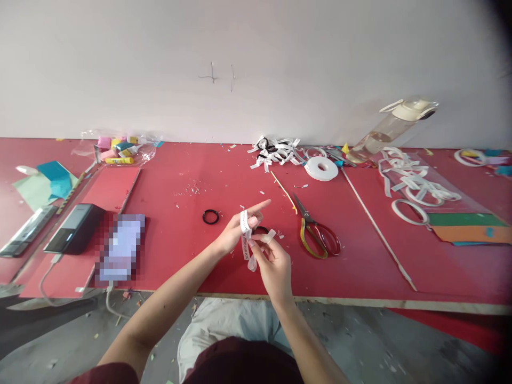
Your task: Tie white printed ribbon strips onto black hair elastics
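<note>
A white printed ribbon (245,246) runs over the fingers of my left hand (234,234), whose index finger points out to the right while the thumb presses the ribbon. Close beside it, my right hand (278,266) pinches the ribbon between thumb and fingertips. Loose ribbon hangs below and sticks up past the right fingers. Part of a black ring (261,230) shows behind the right fingers; whether it is held or lies on the table, I cannot tell. Left of my hands, another black ring (210,216) lies flat on the red table (168,240).
Scissors (316,234) lie right of my hands, near a ribbon roll (321,168) and a pile of black-and-white bows (276,153). White loops (424,184) and a tilted bottle (380,136) stand further right. Leftward are a phone (122,248) and a cabled dark box (76,228).
</note>
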Demonstrator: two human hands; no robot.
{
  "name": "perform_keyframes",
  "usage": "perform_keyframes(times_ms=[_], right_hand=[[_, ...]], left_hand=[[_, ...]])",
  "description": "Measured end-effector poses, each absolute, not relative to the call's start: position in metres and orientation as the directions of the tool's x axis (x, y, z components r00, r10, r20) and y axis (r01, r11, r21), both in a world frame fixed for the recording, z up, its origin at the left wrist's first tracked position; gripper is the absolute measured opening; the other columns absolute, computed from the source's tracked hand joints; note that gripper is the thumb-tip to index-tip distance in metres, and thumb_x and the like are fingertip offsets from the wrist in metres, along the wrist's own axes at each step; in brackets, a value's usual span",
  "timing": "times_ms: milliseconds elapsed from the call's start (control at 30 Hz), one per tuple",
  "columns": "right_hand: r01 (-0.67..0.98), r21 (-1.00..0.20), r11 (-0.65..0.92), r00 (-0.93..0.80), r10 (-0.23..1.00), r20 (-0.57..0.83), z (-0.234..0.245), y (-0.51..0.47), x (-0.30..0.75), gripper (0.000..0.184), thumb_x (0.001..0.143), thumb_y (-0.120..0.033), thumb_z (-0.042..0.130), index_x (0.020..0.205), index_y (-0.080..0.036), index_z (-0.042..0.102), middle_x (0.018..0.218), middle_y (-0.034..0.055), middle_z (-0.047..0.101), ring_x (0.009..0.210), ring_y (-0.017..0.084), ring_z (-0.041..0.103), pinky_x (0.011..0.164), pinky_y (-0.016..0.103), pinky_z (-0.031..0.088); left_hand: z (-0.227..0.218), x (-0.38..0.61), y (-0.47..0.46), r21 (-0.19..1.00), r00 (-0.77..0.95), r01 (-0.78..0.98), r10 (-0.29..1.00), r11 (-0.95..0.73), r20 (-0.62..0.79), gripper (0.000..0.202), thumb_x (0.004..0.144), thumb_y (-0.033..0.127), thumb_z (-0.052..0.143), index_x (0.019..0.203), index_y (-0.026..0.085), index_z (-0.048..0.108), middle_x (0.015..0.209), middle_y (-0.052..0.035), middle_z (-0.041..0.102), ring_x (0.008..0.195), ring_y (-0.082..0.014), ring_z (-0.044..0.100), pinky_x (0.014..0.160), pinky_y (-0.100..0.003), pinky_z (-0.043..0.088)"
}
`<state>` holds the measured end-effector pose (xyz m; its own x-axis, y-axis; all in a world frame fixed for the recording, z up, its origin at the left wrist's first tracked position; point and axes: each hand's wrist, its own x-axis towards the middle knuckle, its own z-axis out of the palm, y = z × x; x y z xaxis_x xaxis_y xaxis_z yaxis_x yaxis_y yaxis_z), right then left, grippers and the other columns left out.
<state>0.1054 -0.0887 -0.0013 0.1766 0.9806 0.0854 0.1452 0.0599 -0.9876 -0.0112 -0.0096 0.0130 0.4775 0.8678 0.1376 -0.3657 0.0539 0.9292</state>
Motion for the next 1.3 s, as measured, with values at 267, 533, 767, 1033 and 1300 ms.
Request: perform_keyframes(times_ms=[267, 533, 767, 1033, 1300], right_hand=[[0.313, -0.879, 0.361, 0.162, 0.891, 0.424, 0.004, -0.092, 0.084, 0.012, 0.095, -0.022, 0.058, 0.096, -0.018, 0.07, 0.091, 0.0057, 0.068, 0.083, 0.015, 0.068, 0.071, 0.024, 0.057], [0.351, -0.866, 0.357, 0.18, 0.882, 0.436, -0.003, -0.1, 0.082, 0.01, 0.094, -0.021, 0.06, 0.1, -0.018, 0.068, 0.095, 0.0065, 0.071, 0.083, 0.016, 0.069, 0.073, 0.026, 0.058], [0.549, -0.759, 0.35, 0.267, 0.787, 0.556, -0.006, -0.099, 0.085, 0.008, 0.093, -0.018, 0.061, 0.098, -0.018, 0.067, 0.094, 0.0065, 0.071, 0.086, 0.017, 0.069, 0.075, 0.027, 0.055], [0.535, -0.697, 0.477, 0.163, 0.752, 0.639, -0.002, -0.097, 0.086, 0.015, 0.091, -0.011, 0.06, 0.101, -0.019, 0.067, 0.093, 0.0079, 0.065, 0.089, 0.018, 0.062, 0.076, 0.03, 0.052], [-0.201, -0.978, 0.055, -0.33, 0.936, 0.12, -0.005, -0.102, 0.092, 0.046, 0.095, -0.053, 0.056, 0.129, -0.023, 0.057, 0.068, -0.0004, 0.062, 0.053, 0.01, 0.05, 0.052, 0.022, 0.042]], left_hand=[[0.012, -0.011, -0.013, 0.935, 0.503, -0.349, 0.853, 0.057, 0.136, 0.075, 0.084, 0.056, 0.065, 0.148, 0.021, 0.048, 0.078, 0.0022, 0.036, 0.064, -0.0098, 0.027, 0.055, -0.023, 0.025], [0.011, -0.012, -0.014, 0.94, 0.513, -0.341, 0.841, 0.014, 0.173, 0.074, 0.084, 0.056, 0.065, 0.148, 0.024, 0.047, 0.08, 0.0014, 0.034, 0.067, -0.0112, 0.027, 0.058, -0.024, 0.025], [0.009, -0.01, -0.013, 0.934, 0.524, -0.358, 0.824, -0.018, 0.217, 0.078, 0.083, 0.056, 0.067, 0.151, 0.025, 0.043, 0.079, 0.0017, 0.034, 0.067, -0.0113, 0.028, 0.06, -0.024, 0.026], [0.012, -0.01, -0.015, 0.939, 0.533, -0.343, 0.826, 0.013, 0.183, 0.08, 0.082, 0.056, 0.068, 0.151, 0.023, 0.043, 0.079, 0.0021, 0.034, 0.066, -0.0107, 0.027, 0.059, -0.024, 0.026], [0.015, -0.01, -0.018, 0.91, 0.471, -0.414, 0.853, -0.011, 0.224, 0.077, 0.083, 0.056, 0.067, 0.149, 0.022, 0.046, 0.079, 0.0018, 0.038, 0.067, -0.0105, 0.029, 0.059, -0.024, 0.026]])
